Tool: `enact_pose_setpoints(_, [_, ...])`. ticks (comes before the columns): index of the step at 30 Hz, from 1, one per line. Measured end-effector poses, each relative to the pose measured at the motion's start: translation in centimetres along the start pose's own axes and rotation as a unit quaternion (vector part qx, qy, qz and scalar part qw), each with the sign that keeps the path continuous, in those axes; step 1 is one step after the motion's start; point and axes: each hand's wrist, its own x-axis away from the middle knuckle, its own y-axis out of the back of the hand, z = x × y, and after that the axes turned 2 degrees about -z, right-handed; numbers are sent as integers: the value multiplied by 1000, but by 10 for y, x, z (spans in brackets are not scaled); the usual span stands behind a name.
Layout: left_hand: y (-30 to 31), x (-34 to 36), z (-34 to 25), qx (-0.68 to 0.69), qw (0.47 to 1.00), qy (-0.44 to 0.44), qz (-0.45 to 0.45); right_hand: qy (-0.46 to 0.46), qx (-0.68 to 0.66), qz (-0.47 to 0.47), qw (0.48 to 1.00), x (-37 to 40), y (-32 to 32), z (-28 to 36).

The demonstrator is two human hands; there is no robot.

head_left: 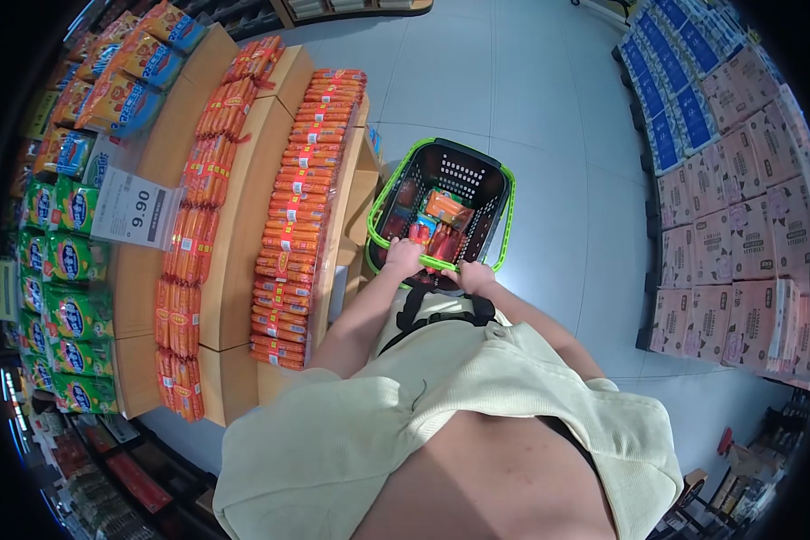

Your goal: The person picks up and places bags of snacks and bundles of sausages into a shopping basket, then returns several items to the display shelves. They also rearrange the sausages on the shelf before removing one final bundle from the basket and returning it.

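Note:
Both hands grip the bright green handle of a black shopping basket [506,211] in front of my body. My left hand [404,257] is wrapped round the handle on the left, and my right hand [473,277] holds it farther right. Inside the basket lie an orange packet [448,209], a small blue packet [426,222] and red packs [443,243] that look like sausages. The lower part of the basket is partly hidden behind my hands and the handle.
Stepped wooden shelves on the left hold rows of red-wrapped sausages [297,207], green packets [74,259] and orange-blue packets [121,99]. A 9.90 price sign [135,207] hangs there. Pink cartons [724,243] and blue cartons [679,99] are stacked right. Grey floor tiles [549,180] lie between.

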Motion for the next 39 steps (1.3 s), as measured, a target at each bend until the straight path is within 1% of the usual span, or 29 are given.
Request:
enact_pose_setpoints(2, [4,-2,4,15,1000,-11,10,-7,22,18,1000,-4,-1,1])
enact_pose_setpoints(6, [8,3,10,28,998,-33,50,-10,7,28,1000,-13,-14,-5])
enact_pose_setpoints(8, [3,11,13,40,997,-32,64,20,-13,53,998,-20,-28,-18])
enact_pose_setpoints(10, [-13,19,20,64,995,-73,-26,33,-38,62,997,-24,-40,-28])
enact_pose_setpoints(11, [-20,22,22,66,994,-76,-37,60,-45,47,996,-29,-50,-34])
enact_pose_setpoints(12, [-22,25,23,66,994,-77,-35,86,-52,32,994,-32,-57,-38])
enact_pose_setpoints(14, [-31,27,28,105,994,-29,-22,93,-61,48,993,-38,-68,-46])
enact_pose_setpoints(16, [-42,32,35,119,992,-27,-15,100,-64,60,991,-41,-77,-53])
enact_pose_setpoints(18, [-45,37,38,134,991,-18,-12,128,-78,39,988,-34,-80,-50])
enact_pose_setpoints(19, [-48,40,37,126,992,-3,3,95,-80,48,991,-30,-80,-52])
enact_pose_setpoints(20, [-50,47,37,124,992,21,12,108,-66,54,990,-24,-72,-47])
enact_pose_setpoints(21, [-58,51,40,111,993,26,-15,57,-33,67,996,-19,-69,-47])
enact_pose_setpoints(22, [-64,52,42,114,993,35,-19,6,0,79,997,-14,-66,-46])
enact_pose_setpoints(23, [-73,52,46,171,979,95,60,13,7,82,997,-14,-71,-51])
enact_pose_setpoints(24, [-79,54,50,226,952,152,139,21,-16,65,998,-15,-78,-60])
enact_pose_setpoints(25, [-87,61,52,247,948,164,114,27,-41,49,998,-16,-85,-69])
enact_pose_setpoints(26, [-78,72,50,249,947,170,111,33,-38,52,997,-12,-84,-71])
enact_pose_setpoints(28, [-47,95,41,322,927,155,117,-25,-104,63,992,-1,-77,-75])
enact_pose_setpoints(29, [-102,89,66,291,927,166,168,-53,-168,103,979,-7,-86,-88])
enact_pose_setpoints(30, [-105,101,69,292,926,170,165,-49,-165,104,980,-3,-86,-93])
enact_pose_setpoints(32, [-107,125,66,383,897,203,85,-156,-286,106,939,7,-87,-97])
enact_pose_setpoints(33, [-106,131,65,363,905,208,80,-152,-284,106,941,8,-90,-103])
enact_pose_setpoints(34, [-107,137,63,362,905,210,77,-168,-306,93,932,9,-94,-109])
enact_pose_setpoints(35, [-105,143,59,352,896,255,91,-185,-328,84,923,8,-96,-115])
enact_pose_setpoints(36, [-114,149,58,342,886,295,103,-182,-328,84,923,12,-99,-117])
enact_pose_setpoints(37, [-123,156,58,358,879,304,75,-194,-327,74,922,17,-102,-119])
enact_pose_setpoints(39, [-125,166,53,368,871,317,76,-204,-327,65,920,24,-109,-122])
